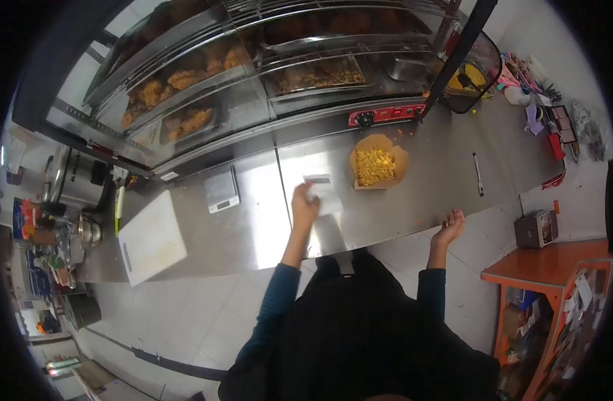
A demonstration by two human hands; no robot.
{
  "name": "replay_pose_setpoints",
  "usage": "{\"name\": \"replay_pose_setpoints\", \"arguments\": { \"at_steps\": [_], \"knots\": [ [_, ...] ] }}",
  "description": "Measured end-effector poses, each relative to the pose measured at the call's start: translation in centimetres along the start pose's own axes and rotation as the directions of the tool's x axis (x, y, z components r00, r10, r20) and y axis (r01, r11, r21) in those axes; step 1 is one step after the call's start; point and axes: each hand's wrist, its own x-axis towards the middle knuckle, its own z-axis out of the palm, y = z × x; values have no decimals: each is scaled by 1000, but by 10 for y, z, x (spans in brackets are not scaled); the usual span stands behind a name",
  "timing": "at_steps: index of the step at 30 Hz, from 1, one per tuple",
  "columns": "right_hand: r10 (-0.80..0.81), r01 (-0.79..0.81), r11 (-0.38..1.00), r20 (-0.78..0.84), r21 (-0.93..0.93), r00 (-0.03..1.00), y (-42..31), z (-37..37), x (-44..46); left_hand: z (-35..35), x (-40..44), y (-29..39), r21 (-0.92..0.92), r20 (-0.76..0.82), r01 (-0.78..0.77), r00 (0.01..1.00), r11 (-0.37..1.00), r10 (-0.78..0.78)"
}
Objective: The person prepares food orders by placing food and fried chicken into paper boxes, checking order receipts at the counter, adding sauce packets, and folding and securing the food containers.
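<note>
My left hand (304,206) is closed over the steel counter (253,250), with something small and whitish at its fingers that I cannot make out amid the glare. To its right stands an opened brown paper takeout box (400,164), filled with crumbly yellow food (373,166) that looks like rice. At the counter's front edge, my right hand (449,227) is turned palm up with loosely bent fingers and holds nothing. A black-and-white marker (478,174) lies beyond it.
A digital scale (222,189) and a white cutting board (153,237) lie on the left. Behind the counter, a glass display warmer (246,100) holds trays of fried food. A container of yellow food (468,79) is at the back right. An orange table (544,266) stands at right.
</note>
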Motion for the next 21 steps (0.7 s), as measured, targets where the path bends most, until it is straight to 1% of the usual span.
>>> {"name": "replay_pose_setpoints", "arguments": {
  "at_steps": [1, 3, 4, 7, 8, 9, 11, 12, 14, 15, 16, 18, 20, 21],
  "knots": [
    [-44, 45, 999, 74, -4, 996, 5, 4, 0, 21, -13, -4, 67, 5, -10, 1000, 998, 9],
    [-128, 131, 991, 231, 0, 964, 16, 12, 0, 55, -29, 5, 134, -37, -15, 999, 991, 20],
    [-151, 161, 987, 282, -12, 947, 18, 20, -4, 64, -32, 15, 94, -41, 1, 999, 996, 3],
    [-211, 244, 969, 414, -29, 885, 21, 41, -28, 85, -26, 34, 88, -53, 34, 998, 996, -30],
    [-232, 274, 961, 452, -28, 861, 20, 46, -35, 88, -23, 31, 129, 7, 14, 1000, 992, -15],
    [-255, 306, 952, 492, -25, 832, 18, 52, -41, 87, -22, 36, 142, 27, 50, 998, 989, -55],
    [-368, 459, 887, 517, -55, 773, 11, 61, -62, 74, -22, 59, 169, 55, 131, 988, 977, -142],
    [-419, 529, 846, 533, -65, 735, 8, 63, -73, 60, -23, 74, 198, 47, 199, 976, 960, -212],
    [-566, 688, 717, 670, 112, 481, 5, 68, -89, 28, -29, 98, 250, 23, 338, 935, 907, -354],
    [-621, 733, 644, 709, 219, 334, 4, 69, -100, 15, -37, 89, 228, -46, 323, 946, 919, -321],
    [-596, 709, 649, 763, 276, 249, 4, 72, -115, 1, -50, 76, 211, -124, 305, 951, 929, -284],
    [-558, 621, 667, 829, 412, 50, 8, 86, -156, -31, -80, 41, 164, -290, 263, 934, 951, -208],
    [-426, 346, 845, 904, 408, -25, 23, 104, -209, -72, -117, 21, 76, -393, 309, 883, 948, -256],
    [-364, 195, 906, 927, 376, -94, 32, 112, -240, -93, -138, 10, 36, -453, 321, 849, 946, -271]
  ]
}}
